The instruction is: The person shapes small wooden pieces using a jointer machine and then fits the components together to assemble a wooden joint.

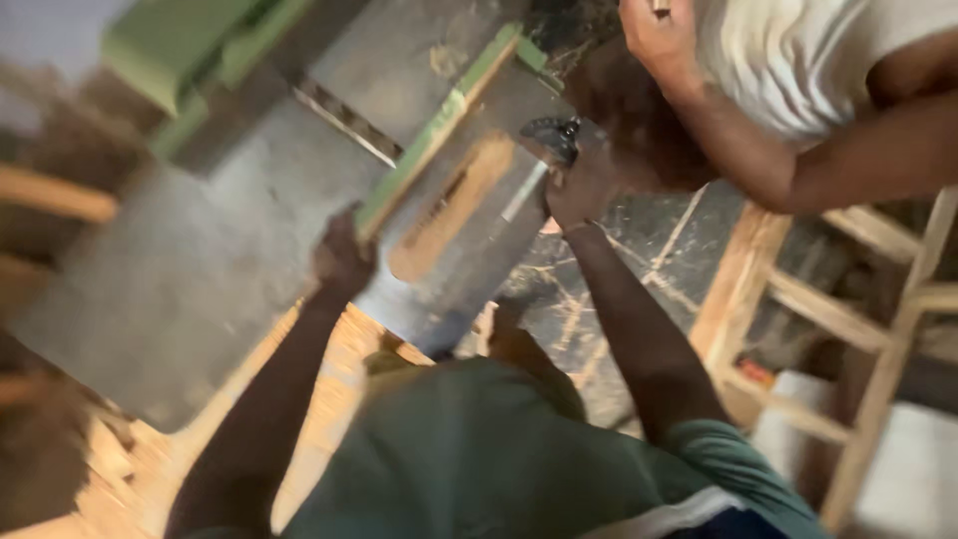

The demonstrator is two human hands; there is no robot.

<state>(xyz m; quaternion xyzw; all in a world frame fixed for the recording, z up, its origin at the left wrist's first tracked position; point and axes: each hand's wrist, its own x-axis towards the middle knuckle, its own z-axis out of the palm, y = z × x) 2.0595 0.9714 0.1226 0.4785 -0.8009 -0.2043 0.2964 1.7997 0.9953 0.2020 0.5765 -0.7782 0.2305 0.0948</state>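
Observation:
The view is tilted and blurred. A grey metal machine table (pixel 200 250) carries a long green fence rail (pixel 439 125) and a tan wooden insert (pixel 454 205). My left hand (pixel 341 258) is closed around the near end of the green rail. My right hand (pixel 579 188) is closed at the table's edge on a black fan-shaped gauge with a knob (pixel 551 136); a short bright metal bar (pixel 524 192) lies beside it. My green shirt (pixel 499 459) fills the bottom of the view.
Another person in a white shirt (pixel 798 50) leans in at the top right, forearm (pixel 788 160) over the table corner. A bare wooden frame (pixel 818 309) stands to the right. Pale boards (pixel 329 389) lie below the table. Sawdust covers the dark floor (pixel 639 240).

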